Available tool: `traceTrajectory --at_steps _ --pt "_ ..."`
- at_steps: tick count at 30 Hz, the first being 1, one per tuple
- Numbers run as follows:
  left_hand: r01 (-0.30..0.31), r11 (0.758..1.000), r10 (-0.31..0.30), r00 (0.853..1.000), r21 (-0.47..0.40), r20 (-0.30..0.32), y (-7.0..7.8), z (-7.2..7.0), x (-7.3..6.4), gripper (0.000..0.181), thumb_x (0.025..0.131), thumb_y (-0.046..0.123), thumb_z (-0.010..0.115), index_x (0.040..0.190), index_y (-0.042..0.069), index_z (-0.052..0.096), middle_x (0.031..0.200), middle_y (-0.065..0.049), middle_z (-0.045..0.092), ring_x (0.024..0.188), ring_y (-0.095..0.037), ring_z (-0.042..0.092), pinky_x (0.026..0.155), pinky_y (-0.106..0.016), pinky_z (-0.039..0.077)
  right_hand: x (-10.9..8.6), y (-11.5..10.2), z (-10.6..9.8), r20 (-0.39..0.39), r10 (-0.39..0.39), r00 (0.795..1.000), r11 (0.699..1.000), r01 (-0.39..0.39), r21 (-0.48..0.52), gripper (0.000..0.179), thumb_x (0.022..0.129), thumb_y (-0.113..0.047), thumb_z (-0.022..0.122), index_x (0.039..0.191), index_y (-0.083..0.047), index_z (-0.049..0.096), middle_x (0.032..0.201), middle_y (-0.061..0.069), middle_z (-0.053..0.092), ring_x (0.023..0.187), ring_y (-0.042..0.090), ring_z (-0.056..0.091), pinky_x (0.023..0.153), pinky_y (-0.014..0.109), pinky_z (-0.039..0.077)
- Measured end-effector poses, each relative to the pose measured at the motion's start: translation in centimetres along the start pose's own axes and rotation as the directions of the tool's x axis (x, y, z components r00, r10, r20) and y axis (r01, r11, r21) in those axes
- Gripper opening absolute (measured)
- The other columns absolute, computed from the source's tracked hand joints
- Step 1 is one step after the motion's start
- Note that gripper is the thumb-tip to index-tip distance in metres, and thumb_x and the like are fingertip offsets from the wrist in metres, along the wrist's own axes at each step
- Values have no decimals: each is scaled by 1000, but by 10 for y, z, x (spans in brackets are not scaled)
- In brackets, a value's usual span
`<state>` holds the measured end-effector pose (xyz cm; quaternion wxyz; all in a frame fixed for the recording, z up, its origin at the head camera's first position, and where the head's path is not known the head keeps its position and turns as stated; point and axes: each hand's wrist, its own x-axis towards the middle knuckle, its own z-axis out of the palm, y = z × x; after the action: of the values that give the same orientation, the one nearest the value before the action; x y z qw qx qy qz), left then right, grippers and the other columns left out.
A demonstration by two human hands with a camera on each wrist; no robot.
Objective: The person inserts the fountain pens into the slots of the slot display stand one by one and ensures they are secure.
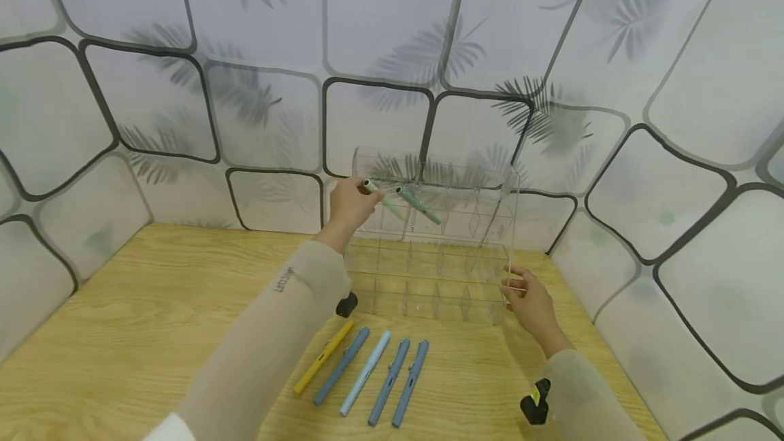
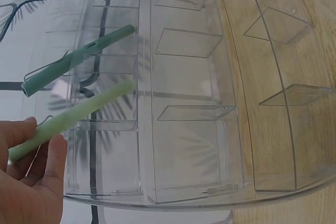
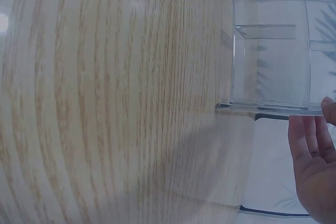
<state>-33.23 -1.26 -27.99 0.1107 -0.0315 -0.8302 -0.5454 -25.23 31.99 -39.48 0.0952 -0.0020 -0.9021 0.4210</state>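
My left hand pinches a light green pen near its cap end, between thumb and fingers. The pen lies slanted, its far end inside a slot of the top tier of a clear acrylic display rack. Beside it, a darker green pen leans in the same tier, its clip end sticking out. At the rack's right end, my right hand grips the clear side panel, thumb on one face and fingers on the other.
On the wooden table in front of the rack lie a yellow pen, a light blue pen and several darker blue pens, side by side. A patterned wall covering rises close behind the rack and at both sides.
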Motion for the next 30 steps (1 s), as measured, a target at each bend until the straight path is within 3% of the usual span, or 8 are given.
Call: traceTrajectory --at_steps 4,11,19,30 --pt "-5 1000 5 1000 29 -3 -2 1 2 26 91 17 67 113 3 67 91 -13 66 76 -24 67 62 -27 54 1 -1 1 -5 0 1000 1000 0 6 44 95 -4 57 136 1 43 119 29 57 101 38 61 71 34 58" --pt "3 1000 -3 1000 28 -16 -1 2 2 28 90 16 68 115 5 65 90 -11 66 73 -22 66 57 -27 52 1 0 1 -11 6 1000 1000 -6 3 43 95 -4 57 136 0 44 119 28 57 100 37 61 70 32 58" --pt "-32 999 32 999 -21 -24 -3 -3 0 31 88 16 71 116 6 65 100 -11 65 78 -24 66 65 -29 55 1 0 0 -7 5 1000 1000 -5 9 43 96 -4 57 137 0 44 120 28 57 101 37 61 71 33 58" --pt "-68 992 72 997 -103 38 -13 -22 5 39 86 18 74 120 2 62 113 -12 62 93 -26 63 75 -30 55 0 -1 0 2 7 1000 1000 -7 14 43 96 -4 57 136 1 43 120 28 57 101 37 61 71 33 57"
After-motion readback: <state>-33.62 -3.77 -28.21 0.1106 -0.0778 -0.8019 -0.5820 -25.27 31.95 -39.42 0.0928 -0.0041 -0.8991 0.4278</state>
